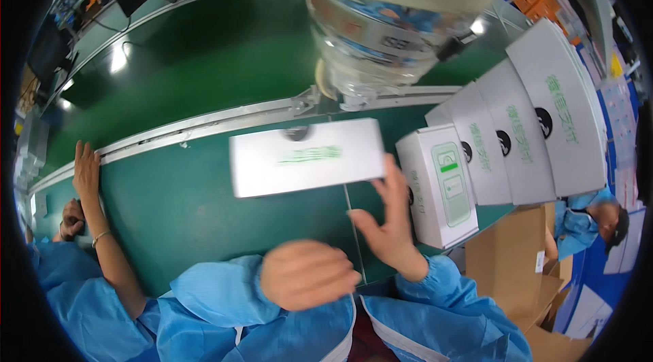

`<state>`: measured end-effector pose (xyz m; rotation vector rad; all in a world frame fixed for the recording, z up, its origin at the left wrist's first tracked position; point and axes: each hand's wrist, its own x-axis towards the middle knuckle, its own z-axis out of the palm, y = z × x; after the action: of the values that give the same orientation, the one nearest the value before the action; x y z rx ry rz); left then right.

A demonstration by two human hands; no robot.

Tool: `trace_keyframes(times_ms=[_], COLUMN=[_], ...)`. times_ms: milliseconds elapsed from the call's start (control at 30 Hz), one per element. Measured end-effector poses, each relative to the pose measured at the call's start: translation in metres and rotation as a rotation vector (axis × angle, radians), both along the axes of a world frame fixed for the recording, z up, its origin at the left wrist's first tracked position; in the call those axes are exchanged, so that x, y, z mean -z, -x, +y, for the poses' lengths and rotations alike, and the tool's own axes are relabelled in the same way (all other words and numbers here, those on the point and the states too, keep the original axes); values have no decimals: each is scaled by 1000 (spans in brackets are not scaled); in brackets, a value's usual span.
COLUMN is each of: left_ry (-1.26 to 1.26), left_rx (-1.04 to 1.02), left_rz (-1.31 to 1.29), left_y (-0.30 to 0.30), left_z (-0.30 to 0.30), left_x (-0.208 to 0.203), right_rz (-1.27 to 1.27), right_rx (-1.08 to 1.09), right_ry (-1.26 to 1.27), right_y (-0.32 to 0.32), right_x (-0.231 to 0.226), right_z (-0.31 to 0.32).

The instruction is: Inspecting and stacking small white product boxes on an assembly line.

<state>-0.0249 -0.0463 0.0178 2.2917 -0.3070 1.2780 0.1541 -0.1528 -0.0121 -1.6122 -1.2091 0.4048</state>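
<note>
A white carton (307, 161) with green print and a round black seal lies on the green work table, slightly blurred. At the carton's right end is my right hand (391, 229), thumb and fingers spread apart; its fingertips are by the corner, and whether they touch it I cannot tell. My left hand (307, 275) hovers in front of my chest, nearer than the carton and apart from it. Motion smears its fingers, so their pose is unclear. Just right of my right hand stands another white carton (442, 188) with a green outlined panel.
Several larger white cartons (527, 131) stand in a row at the right. A plastic-wrapped container (394, 22) hangs over the far side. A metal rail (204, 124) crosses the table (177, 205). A co-worker's hand (86, 171) rests at the left; brown cardboard boxes (503, 260) stand lower right.
</note>
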Motion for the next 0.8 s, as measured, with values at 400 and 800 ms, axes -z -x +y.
trace_keyframes(times_ms=[400, 800], left_ry=[143, 755], left_rx=[21, 167], left_rz=[668, 701], left_y=[-3, -77], left_z=[-20, -48], left_x=[16, 16], right_rz=[-71, 186], right_rx=[-190, 315], right_ry=[-203, -4], right_y=[-10, -28], right_x=[-54, -1], right_z=[-43, -145])
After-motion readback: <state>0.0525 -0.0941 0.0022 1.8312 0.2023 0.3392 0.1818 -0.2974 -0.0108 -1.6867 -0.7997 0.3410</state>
